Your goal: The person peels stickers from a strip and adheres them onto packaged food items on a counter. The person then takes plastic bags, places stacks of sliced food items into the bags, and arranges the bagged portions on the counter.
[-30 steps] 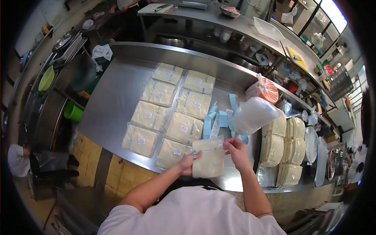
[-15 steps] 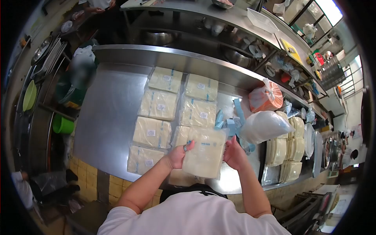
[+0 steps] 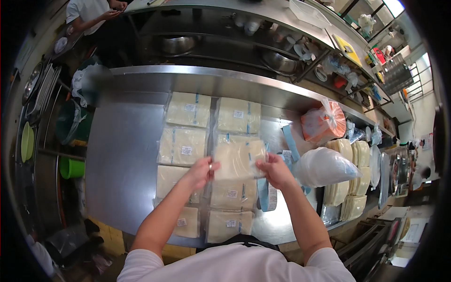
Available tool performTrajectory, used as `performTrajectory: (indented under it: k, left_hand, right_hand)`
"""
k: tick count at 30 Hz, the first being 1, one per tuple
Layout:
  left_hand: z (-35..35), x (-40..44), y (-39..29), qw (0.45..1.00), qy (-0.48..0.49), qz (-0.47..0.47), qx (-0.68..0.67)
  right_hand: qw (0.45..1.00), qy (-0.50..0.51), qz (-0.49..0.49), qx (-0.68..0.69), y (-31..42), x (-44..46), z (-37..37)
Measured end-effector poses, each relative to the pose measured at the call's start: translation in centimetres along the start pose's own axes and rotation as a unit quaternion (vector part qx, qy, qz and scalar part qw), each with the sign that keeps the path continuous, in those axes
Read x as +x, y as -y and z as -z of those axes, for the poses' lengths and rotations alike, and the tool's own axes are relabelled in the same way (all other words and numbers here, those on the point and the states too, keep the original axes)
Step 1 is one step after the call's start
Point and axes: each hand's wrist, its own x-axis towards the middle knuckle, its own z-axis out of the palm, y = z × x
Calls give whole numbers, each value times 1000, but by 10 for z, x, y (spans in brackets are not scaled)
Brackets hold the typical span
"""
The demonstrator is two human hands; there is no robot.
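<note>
Between my hands is a clear plastic packet of flat, pale cream sheets [image 3: 238, 159], held above two columns of similar packets. My left hand [image 3: 201, 173], with a ring on one finger, is closed at its left edge. My right hand [image 3: 278, 170] pinches the right edge, thumb on top. In the left column lie several packets, among them a labelled packet [image 3: 182, 146]. The right column has a far packet [image 3: 238, 115] and a near packet [image 3: 230, 224]. The held packet partly covers one beneath it.
Blue label strips [image 3: 290, 143] lie on the steel table [image 3: 124, 155], right of the packets. Beyond them are a white plastic bag [image 3: 324, 167], an orange bagged bundle [image 3: 323, 123] and stacked cream packets [image 3: 354, 176]. A person [image 3: 91, 16] stands at the far left.
The held packet has moved forward, away from my body, over the right column. My right hand, loosely beside it before, now grips its right edge. The view has shifted slightly.
</note>
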Motion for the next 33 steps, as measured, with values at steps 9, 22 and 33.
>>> performTrajectory:
  k: [9,22,33]
  left_hand:
    - [-13,23,-30,997,-15,-50,58]
    - [-5,-99,105,991,-20,22,128]
    - [15,-114,73,954,-140,-48,261]
  right_hand:
    - [997,21,4,-79,45,10,8]
    - [952,73,-166,-248,-51,-85,14]
    - [976,35,-80,-200,-71,-88,-38]
